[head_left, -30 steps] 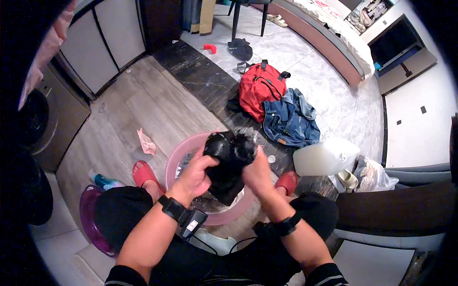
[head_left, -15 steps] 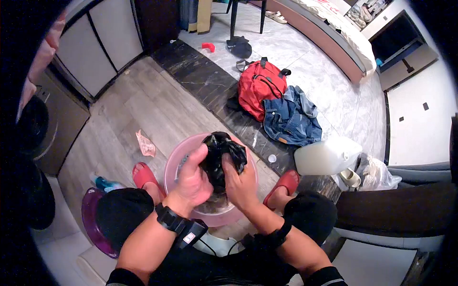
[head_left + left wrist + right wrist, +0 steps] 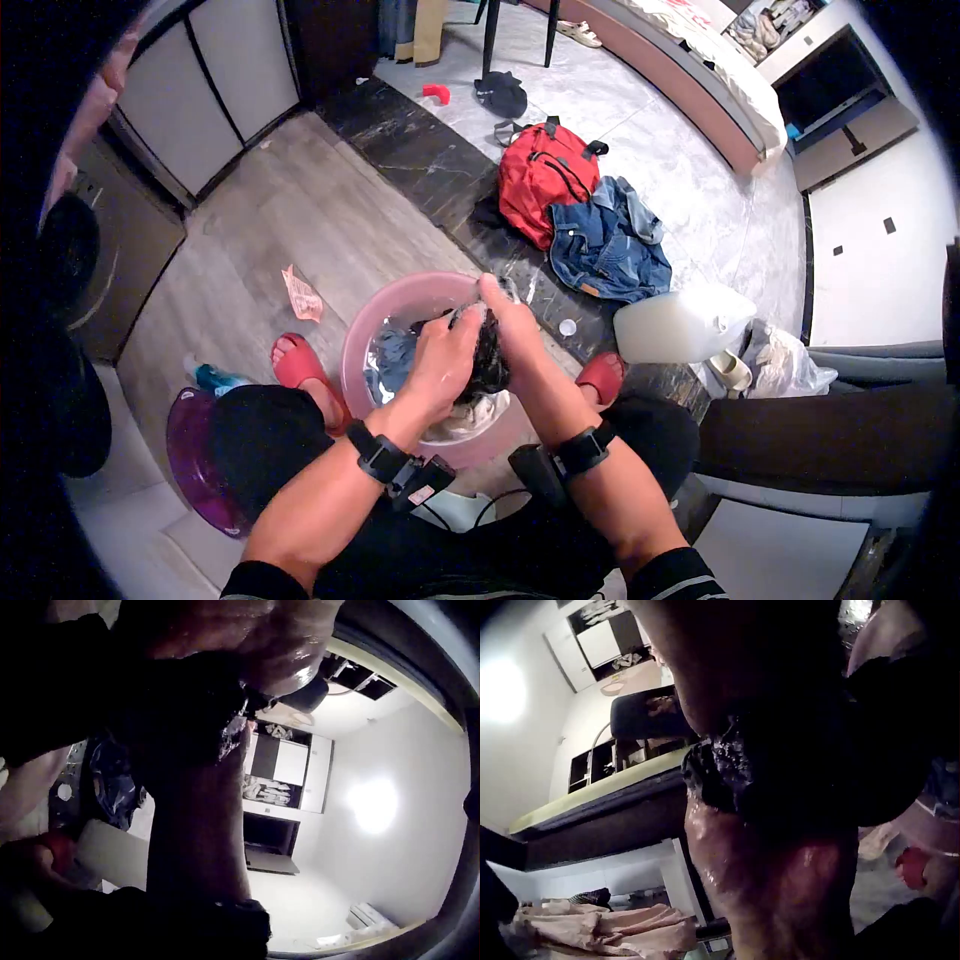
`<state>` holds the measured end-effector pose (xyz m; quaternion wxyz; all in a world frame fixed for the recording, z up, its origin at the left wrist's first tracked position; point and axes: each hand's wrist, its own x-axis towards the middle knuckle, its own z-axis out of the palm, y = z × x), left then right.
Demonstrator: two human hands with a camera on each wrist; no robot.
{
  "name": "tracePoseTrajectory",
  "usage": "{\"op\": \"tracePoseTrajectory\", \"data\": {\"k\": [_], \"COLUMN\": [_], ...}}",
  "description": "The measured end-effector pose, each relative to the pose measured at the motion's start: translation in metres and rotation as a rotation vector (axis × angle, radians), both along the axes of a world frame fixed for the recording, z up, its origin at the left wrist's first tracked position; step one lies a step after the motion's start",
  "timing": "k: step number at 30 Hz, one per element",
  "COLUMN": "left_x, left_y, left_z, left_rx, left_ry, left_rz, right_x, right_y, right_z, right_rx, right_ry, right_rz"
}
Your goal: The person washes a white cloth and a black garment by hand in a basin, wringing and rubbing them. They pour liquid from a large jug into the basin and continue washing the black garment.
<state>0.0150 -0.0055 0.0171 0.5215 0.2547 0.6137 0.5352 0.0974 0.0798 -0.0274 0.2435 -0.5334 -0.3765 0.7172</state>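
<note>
A wet black cloth (image 3: 488, 365) with soapy foam on it is bunched between both hands over a pink basin (image 3: 355, 345). My left hand (image 3: 445, 352) grips it from the left, thumb on top. From the other side my right hand (image 3: 512, 325) holds it, with its thumb pointing up and away. The right wrist view shows suds on the black cloth (image 3: 731, 761) where it bulges between the hands; deep shadow hides most of it. In the basin lie a blue cloth (image 3: 393, 358) in water and a pale cloth (image 3: 470, 420).
Red slippers (image 3: 300, 365) on the feet flank the basin. A red backpack (image 3: 540, 185), a denim garment (image 3: 605, 250) and a white jug (image 3: 680, 328) stand or lie beyond on the right. A purple basin (image 3: 190, 470) is by the left knee, and a pink wrapper (image 3: 302, 296) lies on the floor.
The hands first held the black cloth spread, then gathered it into a bundle. Now they press closer together around it, the left hand having moved right, and more of the basin's contents shows.
</note>
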Motion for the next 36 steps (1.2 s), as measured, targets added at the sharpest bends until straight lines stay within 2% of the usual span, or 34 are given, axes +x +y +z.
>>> {"op": "tracePoseTrajectory", "data": {"k": [1,3,4,5,7,8,9,11,12,13,15,17,18,19,21,23,24,25,27,29,30,31,32,33,34,35,36], "left_x": [-0.003,-0.013,-0.022,-0.029,-0.023,-0.017,-0.005,-0.005,-0.005,0.004,0.001,-0.017,-0.027,-0.026,-0.008,0.003,0.006,0.014,0.006,-0.021,-0.024,-0.018,-0.006,0.006,0.009,0.010,0.002], "left_y": [0.002,0.008,0.012,0.009,0.009,0.000,0.002,-0.004,-0.004,-0.006,-0.001,0.007,0.006,0.002,-0.013,-0.012,-0.012,-0.012,-0.006,0.003,0.001,-0.010,-0.008,-0.007,-0.013,-0.012,-0.007], "left_z": [-0.001,-0.004,-0.013,0.004,-0.016,-0.042,-0.004,-0.014,-0.010,-0.007,-0.010,-0.010,-0.013,-0.016,-0.022,-0.014,-0.018,-0.020,-0.002,-0.026,-0.008,-0.041,-0.015,0.011,-0.009,-0.007,-0.003], "left_rx": [0.002,0.003,0.001,-0.058,-0.036,0.056,-0.138,0.029,0.016,0.055,0.028,-0.089,-0.069,-0.248,-0.067,-0.098,0.016,0.089,-0.028,-0.075,-0.053,0.097,0.061,0.021,-0.011,0.028,0.016], "left_ry": [-0.225,-0.682,-0.853,-0.907,-0.868,-0.729,-0.711,0.107,0.195,0.091,-0.165,-0.820,-0.778,-0.750,-0.832,-0.169,-0.123,-0.155,-0.349,-0.749,-0.661,-0.667,-0.581,-0.494,-0.340,-0.334,-0.324], "left_rz": [0.062,0.195,0.230,0.203,0.213,0.166,0.277,-0.037,-0.173,-0.097,0.121,0.234,0.205,0.233,0.256,0.092,0.004,-0.005,0.139,0.236,0.248,0.265,0.282,0.295,0.190,0.175,0.189], "right_x": [0.003,0.003,0.005,-0.004,-0.001,-0.002,-0.005,0.008,0.006,0.008,0.007,0.006,0.001,-0.002,-0.002,0.007,0.003,0.006,0.005,0.000,-0.003,-0.003,-0.004,-0.001,0.003,0.005,0.001], "right_y": [-0.001,-0.019,-0.029,-0.049,-0.068,-0.064,-0.058,-0.023,-0.008,-0.010,-0.018,-0.038,-0.052,-0.071,-0.067,-0.039,-0.021,-0.010,-0.011,-0.046,-0.061,-0.060,-0.058,-0.045,-0.027,-0.031,-0.050], "right_z": [-0.005,0.033,0.043,0.053,0.037,0.036,0.032,0.014,0.016,0.016,0.027,0.046,0.046,0.041,0.033,0.040,0.037,0.034,0.034,0.064,0.056,0.042,0.028,0.032,0.036,0.039,0.049], "right_rx": [0.085,0.249,0.382,0.701,1.397,1.340,1.126,1.028,0.197,0.145,0.195,0.412,0.823,1.084,1.420,1.048,0.578,0.499,0.455,0.676,1.044,1.124,1.205,1.005,0.588,0.654,0.790], "right_ry": [-0.016,-0.055,-0.212,-0.156,-0.532,-0.458,-0.351,-0.568,-0.183,-0.108,-0.137,-0.286,-0.152,-0.326,-0.391,-0.661,-0.291,-0.293,-0.239,-0.371,-0.227,-0.274,-0.321,-0.398,-0.217,-0.334,-0.340], "right_rz": [-0.022,-0.059,0.133,0.101,0.242,0.191,0.146,0.405,0.136,0.047,0.023,0.148,0.140,0.221,0.173,0.442,0.096,0.043,0.039,0.091,0.168,0.197,0.221,0.315,0.281,0.325,0.209]}}
